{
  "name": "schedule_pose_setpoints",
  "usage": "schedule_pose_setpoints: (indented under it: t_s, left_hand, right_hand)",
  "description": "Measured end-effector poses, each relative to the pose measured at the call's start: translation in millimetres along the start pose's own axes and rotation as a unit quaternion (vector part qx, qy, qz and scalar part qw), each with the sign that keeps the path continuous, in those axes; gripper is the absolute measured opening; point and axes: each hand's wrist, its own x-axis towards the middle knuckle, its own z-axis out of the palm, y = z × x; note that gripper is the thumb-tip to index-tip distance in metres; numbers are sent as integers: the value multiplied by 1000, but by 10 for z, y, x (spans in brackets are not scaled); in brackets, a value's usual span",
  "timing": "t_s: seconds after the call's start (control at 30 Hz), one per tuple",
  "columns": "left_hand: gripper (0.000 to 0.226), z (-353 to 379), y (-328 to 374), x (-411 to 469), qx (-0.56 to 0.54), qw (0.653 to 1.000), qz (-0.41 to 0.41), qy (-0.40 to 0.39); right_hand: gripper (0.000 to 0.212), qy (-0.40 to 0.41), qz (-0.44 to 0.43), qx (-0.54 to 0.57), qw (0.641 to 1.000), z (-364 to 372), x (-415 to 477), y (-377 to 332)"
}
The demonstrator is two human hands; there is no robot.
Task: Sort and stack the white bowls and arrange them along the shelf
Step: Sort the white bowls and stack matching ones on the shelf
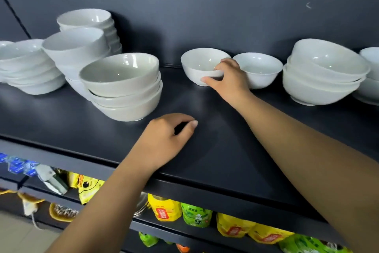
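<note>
**Watch the one-sided rim hold and the uneven stacks**

Nearest the front edge of the shelf (205, 166), your left hand (170, 136) rests on the bare surface, its fingers loosely curled around nothing. It lies near the three-bowl stack (123, 88), whose bowls sit askew in one another. A careless sweep of that hand or forearm could nudge the stack, and there is little shelf between it and the front edge.

Further in, about the middle of the shelf, your right hand (225, 77) pinches the small bowl (200, 63) by the right side of its rim, with the thumb against the outer wall and the fingers (227, 64) hooked over the lip. That is a one-sided hold on glazed ware, so the bowl may well tip or slip as you lift it. The neighbouring bowl (260, 68) stands just beside your knuckles, and whether it touches them is hard to tell. If you draw the small bowl to the right you could knock the two rims together and chip one.

Toward the right end, the right-hand stack (326, 74) also nests unevenly, its top bowl tilted. Dropping a smaller bowl into it would mix sizes and leave it rocking.

Along the back edge toward the left end, the tall stacks (82, 43) crowd one another. Adding weight there risks toppling one into its neighbours.
</note>
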Motion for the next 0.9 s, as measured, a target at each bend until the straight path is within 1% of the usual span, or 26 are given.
schedule_pose_setpoints:
  t_s: [0.03,0.07,0.1,0.13,0.2,0.23,0.27,0.3,0.33,0.37,0.43,0.47,0.57,0.6,0.67,0.73,0.8,0.87,0.9]
  left_hand:
    - [24,-13,-3,0,-13,1000,-14,8]
    - [25,-18,-11,4,-32,999,-33,16]
    - [31,-18,-22,12,-62,996,-58,24]
    - [43,-8,-33,22,-101,991,-86,23]
    - [77,5,-70,42,-168,978,-126,1]
    - [96,16,-83,54,-180,975,-127,-18]
    - [110,16,-83,63,-171,977,-118,-41]
    - [118,12,-55,69,-149,981,-100,-67]
    - [118,17,-32,89,-140,983,-77,-91]
    - [111,32,-16,114,-147,982,-54,-104]
    - [95,97,55,153,-173,979,-21,-104]
    - [93,135,86,178,-183,978,-22,-96]
    - [94,206,219,218,-212,974,-50,-60]
    - [91,216,290,214,-225,972,-58,-42]
    - [86,229,464,207,-255,964,-73,-1]
    - [82,236,645,209,-288,953,-94,31]
    - [83,229,821,224,-305,945,-105,53]
    - [84,198,1000,234,-309,942,-113,67]
    - [83,192,1079,237,-307,942,-112,74]
  right_hand:
    - [35,-6,-7,19,1000,-51,-45,1]
    - [28,-17,-13,43,999,-126,-110,6]
    - [22,-34,-19,65,997,-213,-186,14]
    - [22,-54,-27,79,995,-314,-286,24]
    - [31,-99,-40,103,989,-508,-512,61]
    - [33,-118,-44,123,984,-605,-631,81]
    - [34,-132,-45,151,979,-687,-747,103]
    - [36,-141,-40,183,972,-758,-860,124]
    - [42,-147,-30,216,965,-806,-958,138]
    - [52,-154,-13,247,957,-830,-1023,144]
    - [76,-161,31,296,941,-870,-1111,149]
    - [82,-162,48,326,930,-890,-1131,145]
    - [77,-150,103,405,896,-966,-1140,136]
    - [70,-150,112,428,884,-993,-1138,143]
    - [45,-150,105,465,866,-1029,-1136,135]
    - [35,-131,104,512,843,-1057,-1126,112]
    - [28,-105,101,552,821,-1127,-1147,71]
    - [21,-83,98,564,816,-1214,-1184,39]
    - [23,-75,98,565,816,-1275,-1203,17]
